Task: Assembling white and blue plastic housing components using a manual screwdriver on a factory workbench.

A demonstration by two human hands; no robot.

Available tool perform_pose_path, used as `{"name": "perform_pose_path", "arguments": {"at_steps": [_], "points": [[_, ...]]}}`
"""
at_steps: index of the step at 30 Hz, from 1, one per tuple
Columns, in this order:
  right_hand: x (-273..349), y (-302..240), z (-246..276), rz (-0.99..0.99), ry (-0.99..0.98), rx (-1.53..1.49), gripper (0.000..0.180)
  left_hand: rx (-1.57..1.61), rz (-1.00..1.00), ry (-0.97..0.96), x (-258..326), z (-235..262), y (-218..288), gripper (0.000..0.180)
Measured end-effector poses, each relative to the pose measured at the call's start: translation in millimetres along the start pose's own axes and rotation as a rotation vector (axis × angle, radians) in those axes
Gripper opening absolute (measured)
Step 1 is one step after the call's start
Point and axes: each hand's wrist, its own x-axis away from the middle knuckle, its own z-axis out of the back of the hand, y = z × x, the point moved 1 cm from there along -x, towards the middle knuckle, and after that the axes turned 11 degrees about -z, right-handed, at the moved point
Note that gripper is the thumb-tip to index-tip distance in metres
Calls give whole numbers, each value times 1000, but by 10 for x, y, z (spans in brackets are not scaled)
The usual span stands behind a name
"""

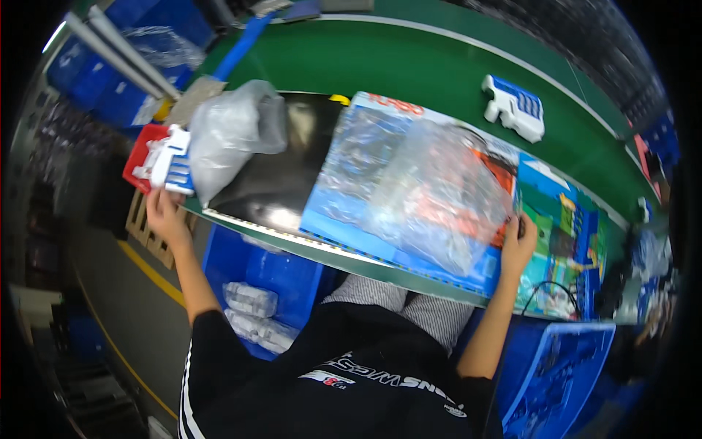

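At the far left, my left hand [167, 214] has its fingers closed at the lower end of a white and blue toy gun [178, 164]. The toy overlaps a red bin [136, 162] that holds white parts. Over on the right, my right hand [518, 245] is closed round a small, dark, slim thing whose thin end points up; its kind is too small to tell. Close by that hand, clear plastic bags [439, 194] lie on a printed cardboard sheet [333, 212]. Another white and blue toy gun [514, 108] rests on the green belt, beyond the sheets.
A filled clear bag [230, 132] stands beside the red bin, on a glossy black sheet [289, 172]. A blue crate [267, 267] with wrapped pieces sits below the table edge. Another blue crate [563, 380] stands at lower right. The green conveyor [409, 58] runs along the back.
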Motion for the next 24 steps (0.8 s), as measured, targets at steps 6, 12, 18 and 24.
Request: {"name": "perform_pose_path", "arguments": {"at_steps": [6,12,18,24], "points": [[-65,236,43,-25,-60,-90,31,-255,519,-193,2006,1415,-1368,20],[-126,367,73,-23,-131,-101,37,-374,1010,-120,2896,1528,-1737,35],[-94,336,373,-47,-69,8,37,-633,1099,-273,3274,441,-2598,60],[19,-21,-43,133,-32,179,22,228,1181,-630,2892,348,-4329,99]]}}
